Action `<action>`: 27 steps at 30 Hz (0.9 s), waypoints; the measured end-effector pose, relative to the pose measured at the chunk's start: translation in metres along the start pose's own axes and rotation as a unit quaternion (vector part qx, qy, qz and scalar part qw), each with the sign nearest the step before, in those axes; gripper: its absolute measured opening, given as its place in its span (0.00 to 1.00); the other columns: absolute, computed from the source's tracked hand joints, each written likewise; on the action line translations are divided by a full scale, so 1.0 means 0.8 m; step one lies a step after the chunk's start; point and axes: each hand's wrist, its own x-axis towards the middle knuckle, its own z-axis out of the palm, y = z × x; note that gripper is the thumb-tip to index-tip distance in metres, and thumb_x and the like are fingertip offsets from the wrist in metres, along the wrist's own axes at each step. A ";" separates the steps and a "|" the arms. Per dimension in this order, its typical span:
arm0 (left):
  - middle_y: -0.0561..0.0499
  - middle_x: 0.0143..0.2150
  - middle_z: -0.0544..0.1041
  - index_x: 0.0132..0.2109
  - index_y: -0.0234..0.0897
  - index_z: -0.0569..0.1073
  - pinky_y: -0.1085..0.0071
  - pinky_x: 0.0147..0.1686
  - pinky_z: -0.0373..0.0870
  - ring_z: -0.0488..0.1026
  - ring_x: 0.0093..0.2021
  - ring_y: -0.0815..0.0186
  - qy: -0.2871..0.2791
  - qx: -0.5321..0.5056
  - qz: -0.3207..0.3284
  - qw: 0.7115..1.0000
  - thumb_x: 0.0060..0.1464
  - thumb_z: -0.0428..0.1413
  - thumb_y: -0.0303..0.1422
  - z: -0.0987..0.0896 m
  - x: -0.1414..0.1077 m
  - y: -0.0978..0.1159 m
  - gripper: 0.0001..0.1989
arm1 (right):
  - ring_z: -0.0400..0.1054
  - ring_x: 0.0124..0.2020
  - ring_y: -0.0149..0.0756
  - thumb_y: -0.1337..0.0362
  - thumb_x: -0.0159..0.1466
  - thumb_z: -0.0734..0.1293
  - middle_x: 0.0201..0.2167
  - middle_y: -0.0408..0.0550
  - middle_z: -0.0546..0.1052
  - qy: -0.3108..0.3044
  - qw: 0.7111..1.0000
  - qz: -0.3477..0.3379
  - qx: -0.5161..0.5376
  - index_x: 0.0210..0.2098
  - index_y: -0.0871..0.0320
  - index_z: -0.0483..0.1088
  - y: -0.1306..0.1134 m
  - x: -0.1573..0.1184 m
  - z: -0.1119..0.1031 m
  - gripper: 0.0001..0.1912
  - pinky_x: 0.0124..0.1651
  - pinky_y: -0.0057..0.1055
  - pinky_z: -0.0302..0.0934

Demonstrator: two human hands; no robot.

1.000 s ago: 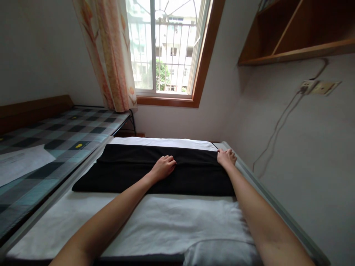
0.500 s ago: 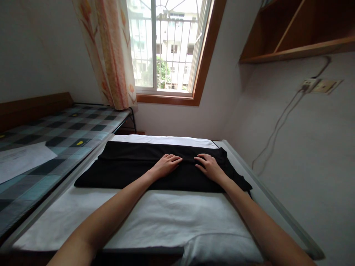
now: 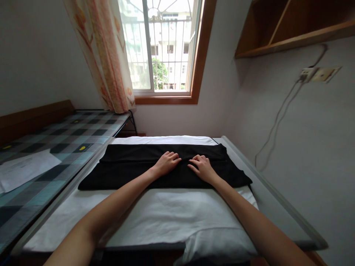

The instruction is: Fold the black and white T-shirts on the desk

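A folded black garment [image 3: 133,173], which looks like trousers, lies crosswise over a white cloth [image 3: 166,210] on the table. My left hand [image 3: 168,162] rests palm down on the garment's middle, fingers slightly bent and pointing right. Just to its right, my right hand [image 3: 202,168] touches the same garment, its thumb apart from the curved fingers. Neither hand visibly grips the fabric. A crease runs along the garment's length at the height of my fingertips. Part of the fabric is hidden under both hands and forearms.
The table [image 3: 285,212] has a raised pale edge on the right. On the left stands a bed with a checked mattress [image 3: 97,123] and papers [image 3: 27,168] on it. A curtain [image 3: 105,55] hangs beside the barred window [image 3: 166,48]. A wooden shelf [image 3: 310,38] and a socket [image 3: 307,75] are on the right wall.
My right hand has shifted slightly left along the black garment, closer to my left hand, its fingers a little more bent. The camera view has moved slightly.
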 end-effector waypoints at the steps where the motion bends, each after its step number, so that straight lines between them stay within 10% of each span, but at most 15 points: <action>1: 0.47 0.43 0.75 0.48 0.38 0.76 0.65 0.41 0.64 0.71 0.42 0.62 -0.007 0.001 0.001 1.000 0.63 0.50 0.29 -0.004 0.005 0.000 0.11 | 0.64 0.46 0.44 0.54 0.67 0.62 0.43 0.52 0.74 -0.002 1.000 0.009 0.005 0.48 0.52 0.76 0.001 0.001 0.001 0.16 0.48 0.41 0.57; 10: 0.47 0.38 0.76 0.38 0.36 0.78 0.65 0.39 0.65 0.71 0.37 0.63 -0.007 -0.029 -0.034 0.999 0.63 0.51 0.29 0.002 0.021 0.000 0.11 | 0.64 0.44 0.42 0.60 0.67 0.64 0.39 0.50 0.76 0.051 0.996 -0.064 -0.030 0.39 0.53 0.79 -0.006 0.000 -0.014 0.11 0.48 0.40 0.54; 20: 0.47 0.37 0.75 0.47 0.39 0.79 0.66 0.43 0.68 0.71 0.39 0.64 0.012 -0.184 -0.070 0.980 0.63 0.51 0.38 0.003 -0.005 0.006 0.14 | 0.52 0.67 0.46 0.47 0.69 0.53 0.67 0.52 0.61 -0.051 0.997 -0.011 -0.052 0.66 0.51 0.60 -0.005 -0.003 -0.016 0.29 0.64 0.46 0.48; 27: 0.39 0.67 0.61 0.56 0.36 0.70 0.54 0.62 0.56 0.58 0.67 0.55 -0.022 -0.162 -0.127 0.978 0.62 0.50 0.42 0.009 -0.012 0.015 0.20 | 0.42 0.71 0.44 0.39 0.67 0.44 0.70 0.48 0.51 -0.146 0.986 0.059 -0.054 0.69 0.51 0.51 0.003 -0.003 -0.017 0.39 0.69 0.51 0.35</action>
